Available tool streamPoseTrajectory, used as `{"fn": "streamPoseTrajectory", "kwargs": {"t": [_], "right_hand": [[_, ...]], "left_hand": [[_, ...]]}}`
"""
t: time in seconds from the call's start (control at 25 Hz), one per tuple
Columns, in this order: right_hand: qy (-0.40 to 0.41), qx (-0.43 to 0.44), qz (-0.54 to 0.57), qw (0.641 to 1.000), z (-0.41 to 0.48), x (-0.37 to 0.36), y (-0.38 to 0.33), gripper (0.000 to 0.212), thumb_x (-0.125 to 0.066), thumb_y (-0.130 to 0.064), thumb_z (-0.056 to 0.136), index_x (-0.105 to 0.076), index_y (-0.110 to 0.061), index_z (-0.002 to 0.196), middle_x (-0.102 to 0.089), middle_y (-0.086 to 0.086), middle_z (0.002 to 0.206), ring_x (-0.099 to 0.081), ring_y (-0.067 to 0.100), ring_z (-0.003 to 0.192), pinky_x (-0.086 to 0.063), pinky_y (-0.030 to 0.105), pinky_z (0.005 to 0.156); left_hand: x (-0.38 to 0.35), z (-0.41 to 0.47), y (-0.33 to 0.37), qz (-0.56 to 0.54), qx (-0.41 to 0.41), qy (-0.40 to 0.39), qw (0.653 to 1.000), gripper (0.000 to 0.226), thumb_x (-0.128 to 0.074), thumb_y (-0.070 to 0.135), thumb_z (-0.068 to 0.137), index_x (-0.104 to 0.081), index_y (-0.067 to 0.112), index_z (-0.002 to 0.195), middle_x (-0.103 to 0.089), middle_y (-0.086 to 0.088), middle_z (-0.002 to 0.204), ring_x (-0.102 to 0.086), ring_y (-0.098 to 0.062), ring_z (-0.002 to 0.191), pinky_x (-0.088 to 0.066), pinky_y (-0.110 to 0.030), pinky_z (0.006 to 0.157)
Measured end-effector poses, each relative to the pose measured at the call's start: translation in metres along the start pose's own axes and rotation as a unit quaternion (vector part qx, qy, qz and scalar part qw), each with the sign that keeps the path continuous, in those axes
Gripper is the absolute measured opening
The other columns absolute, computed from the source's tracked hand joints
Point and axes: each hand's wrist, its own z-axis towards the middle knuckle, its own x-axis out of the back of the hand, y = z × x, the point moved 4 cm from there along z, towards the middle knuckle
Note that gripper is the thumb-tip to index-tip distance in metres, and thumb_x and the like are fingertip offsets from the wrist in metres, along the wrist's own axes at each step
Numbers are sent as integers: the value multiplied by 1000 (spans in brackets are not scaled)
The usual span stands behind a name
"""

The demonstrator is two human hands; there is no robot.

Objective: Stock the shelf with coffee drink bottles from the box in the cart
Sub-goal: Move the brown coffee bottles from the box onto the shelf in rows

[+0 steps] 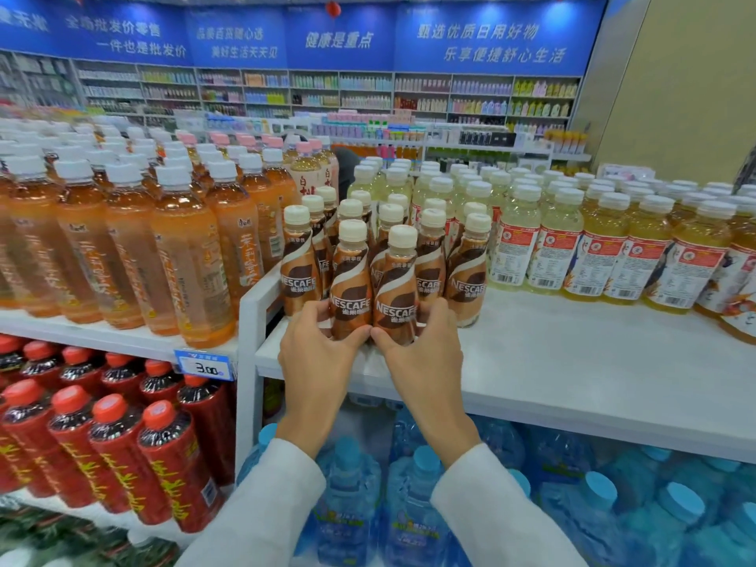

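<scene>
Left coffee bottle (pixel 348 292) gripped at base by left hand (pixel 317 354); right coffee bottle (pixel 396 300) by right hand (pixel 421 354). Both held upright at shelf (pixel 552 362) front, stocked row (pixel 466 276) close behind at 12 o'clock.

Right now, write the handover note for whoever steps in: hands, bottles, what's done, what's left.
The left hand grips the left front coffee bottle; the right hand grips the right front coffee bottle.
Both are upright at the front of the white shelf, bases hidden by the hands.
Done: a cluster of coffee bottles stands behind them, between orange tea bottles and pale yellow drinks.
Left: let go of these two, then fetch more; box and cart are out of view.
</scene>
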Motion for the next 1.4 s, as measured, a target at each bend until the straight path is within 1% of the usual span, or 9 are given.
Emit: {"fn": "streamPoseTrajectory", "kwargs": {"t": [0.08, 0.16, 0.24, 0.4, 0.64, 0.88, 1.2, 1.32, 1.4], "right_hand": [[4, 8, -8, 1000, 4, -10, -3, 53, -85, -37, 77, -46, -22, 109, -51, -3, 113, -56, 15, 100, -48, 29, 84], [2, 9, -12, 1000, 8, -17, -5, 53, -85, -37, 78, -45, -22, 108, -50, -2, 114, -56, 17, 101, -51, 32, 86], [3, 11, -18, 1000, 11, -22, -4, 54, -84, -38, 78, -43, -23, 108, -50, 0, 118, -57, 19, 104, -53, 35, 89], [3, 9, -24, 1000, 17, -30, -4, 55, -84, -40, 78, -41, -24, 109, -48, 2, 122, -56, 20, 107, -55, 41, 92], [4, 0, -36, 999, 22, -36, -3, 57, -84, -42, 78, -41, -24, 112, -47, 2, 124, -55, 20, 109, -54, 38, 94], [10, -6, -42, 999, 25, -35, -2, 61, -85, -43, 77, -41, -24, 115, -48, 2, 126, -55, 21, 112, -55, 38, 95], [8, -5, -44, 999, 24, -37, -2, 61, -85, -42, 77, -40, -24, 115, -47, 2, 127, -55, 20, 112, -54, 36, 95], [-2, -10, -41, 999, 23, -37, -1, 65, -85, -44, 77, -41, -23, 120, -47, 3, 129, -55, 21, 115, -53, 36, 97], [-16, -16, -25, 999, 18, -33, -1, 73, -85, -44, 77, -42, -18, 130, -46, 4, 136, -53, 21, 120, -50, 34, 100]], "left_hand": [[2, 7, 0, 15, -2, 14, 1000, 59, -89, 44, 71, -64, 20, 119, -62, 5, 113, -63, -15, 101, -51, -32, 88], [3, 11, 0, 30, 5, 23, 999, 58, -89, 41, 72, -63, 19, 119, -56, 4, 110, -58, -12, 96, -43, -26, 83], [1, 13, 0, 29, 21, 29, 999, 58, -89, 40, 73, -61, 17, 118, -60, 1, 111, -54, -9, 94, -39, -23, 80], [-3, 18, -3, 25, 32, 41, 998, 57, -89, 40, 73, -59, 15, 115, -65, -3, 112, -61, -16, 100, -44, -26, 82], [-6, 23, -6, 24, 37, 41, 998, 49, -88, 38, 74, -59, 16, 107, -65, -3, 107, -59, -14, 96, -42, -23, 81], [-6, 25, -8, 25, 30, 39, 998, 49, -89, 40, 73, -60, 17, 106, -67, -3, 106, -60, -14, 94, -45, -23, 80], [-6, 25, -6, 38, 33, 35, 998, 49, -88, 40, 73, -58, 19, 105, -65, -3, 107, -57, -12, 92, -42, -23, 79], [-5, 23, -6, 43, 36, 24, 998, 52, -88, 40, 74, -58, 18, 110, -64, -3, 110, -57, -13, 97, -42, -23, 82], [-2, 19, -6, 41, 36, 11, 998, 56, -86, 40, 76, -57, 17, 117, -64, -3, 115, -58, -15, 104, -42, -23, 84]]}}
